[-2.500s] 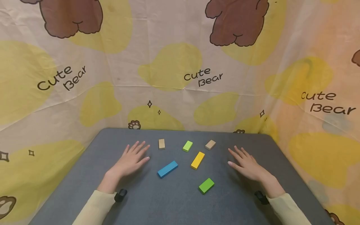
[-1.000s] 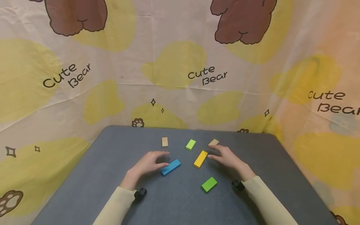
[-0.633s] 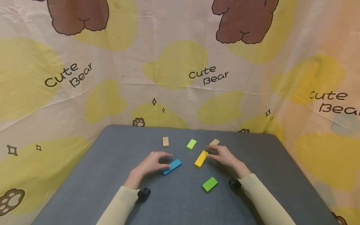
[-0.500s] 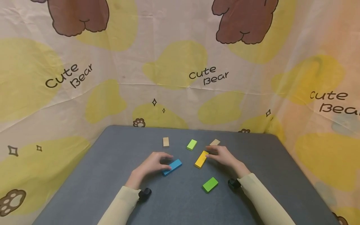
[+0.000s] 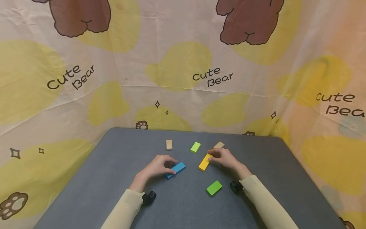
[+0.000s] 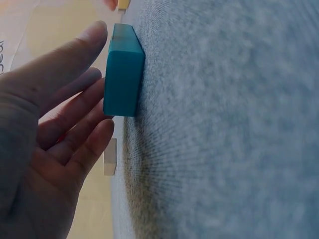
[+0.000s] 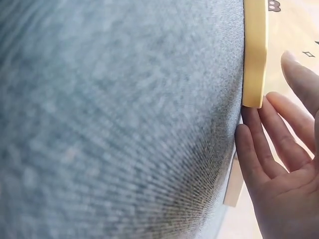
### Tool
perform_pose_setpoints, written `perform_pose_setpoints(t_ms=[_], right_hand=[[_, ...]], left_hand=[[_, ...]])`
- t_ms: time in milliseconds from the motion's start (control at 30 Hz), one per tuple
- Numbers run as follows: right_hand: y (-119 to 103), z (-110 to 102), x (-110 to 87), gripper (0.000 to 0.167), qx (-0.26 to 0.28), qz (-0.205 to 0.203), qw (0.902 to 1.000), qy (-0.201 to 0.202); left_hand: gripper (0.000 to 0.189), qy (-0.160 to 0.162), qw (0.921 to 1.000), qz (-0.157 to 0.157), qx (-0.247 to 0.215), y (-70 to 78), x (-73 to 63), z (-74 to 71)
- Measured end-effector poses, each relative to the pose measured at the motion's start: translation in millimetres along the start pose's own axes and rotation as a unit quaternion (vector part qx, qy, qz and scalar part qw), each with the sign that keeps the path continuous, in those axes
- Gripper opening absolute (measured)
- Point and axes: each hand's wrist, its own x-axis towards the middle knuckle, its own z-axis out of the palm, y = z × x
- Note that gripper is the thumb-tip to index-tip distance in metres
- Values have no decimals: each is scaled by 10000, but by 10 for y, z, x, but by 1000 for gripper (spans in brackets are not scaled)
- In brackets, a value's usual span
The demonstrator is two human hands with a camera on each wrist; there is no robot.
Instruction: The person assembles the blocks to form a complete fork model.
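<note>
On the grey table lies a long blue block (image 5: 179,167), with my left hand (image 5: 156,166) curved loosely around its near left end. In the left wrist view the thumb (image 6: 94,35) hovers above the block's top while the other fingers stay behind it, spread apart. My right hand (image 5: 228,159) is at the far end of a yellow block (image 5: 203,163). The right wrist view shows its thumb (image 7: 291,62) held off the yellow block and the fingertips right at the block's end. Neither block is gripped, and both lie flat.
Behind them lie a light green block (image 5: 195,147) and two tan wooden blocks, one at left (image 5: 169,144) and one at right (image 5: 219,145) partly hidden by the right hand. A darker green block (image 5: 214,188) lies nearer. A bear-print cloth (image 5: 171,70) hangs around the table (image 5: 183,210).
Both hands have come inward from the table's sides, the left to the blue block and the right to the yellow one. Their fingers have drawn in slightly. The blocks stay put.
</note>
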Motion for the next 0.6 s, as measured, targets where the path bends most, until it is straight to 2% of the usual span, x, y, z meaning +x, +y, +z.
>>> perform_pose_setpoints(t_ms=[200, 333, 600], right_hand=[[34, 7, 21, 43, 43, 89, 9999, 54], [45, 15, 35, 42, 18, -26, 9999, 114], [73, 32, 52, 42, 67, 62, 9999, 43]], left_hand=[[44, -100, 9999, 9, -65, -21, 17, 18], [43, -134, 9999, -9, -52, -21, 19, 16], [44, -169, 9998, -44, -77, -39, 18, 25]])
